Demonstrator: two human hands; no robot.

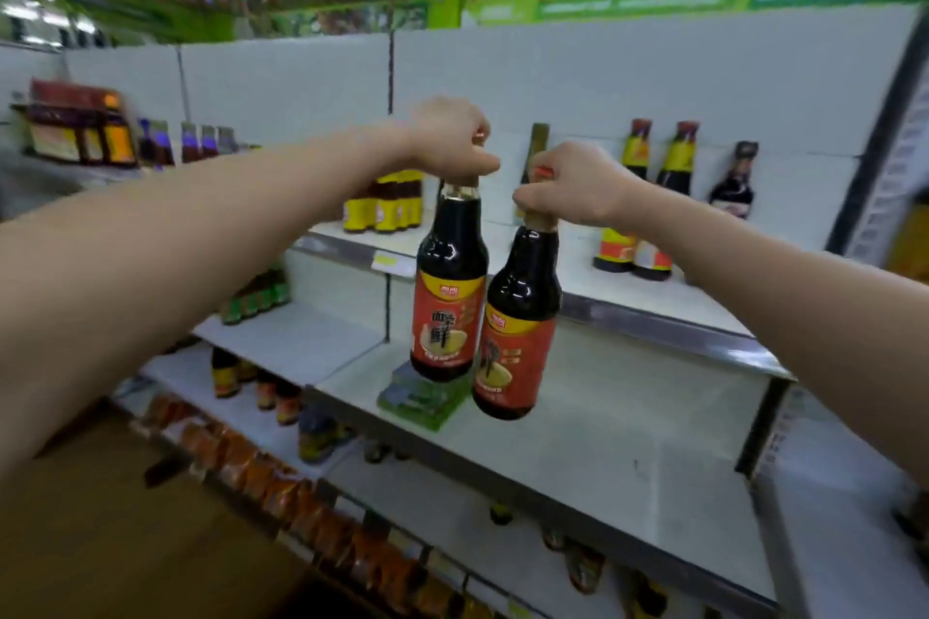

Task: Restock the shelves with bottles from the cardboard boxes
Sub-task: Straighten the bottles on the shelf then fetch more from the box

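My left hand (450,141) grips the neck of a dark sauce bottle (449,289) with a red and yellow label. My right hand (573,186) grips the neck of a second, matching bottle (518,332), which hangs slightly lower and tilts to the left. Both bottles hang in the air side by side, close together, over a wide white shelf (603,417). Their caps are hidden inside my fists. No cardboard box is in view.
A green flat packet (422,400) lies on the shelf under the bottles. The upper shelf (653,297) carries yellow-labelled bottles (382,204) at left and taller dark bottles (658,196) at right. Lower shelves hold more bottles and orange packets (281,488).
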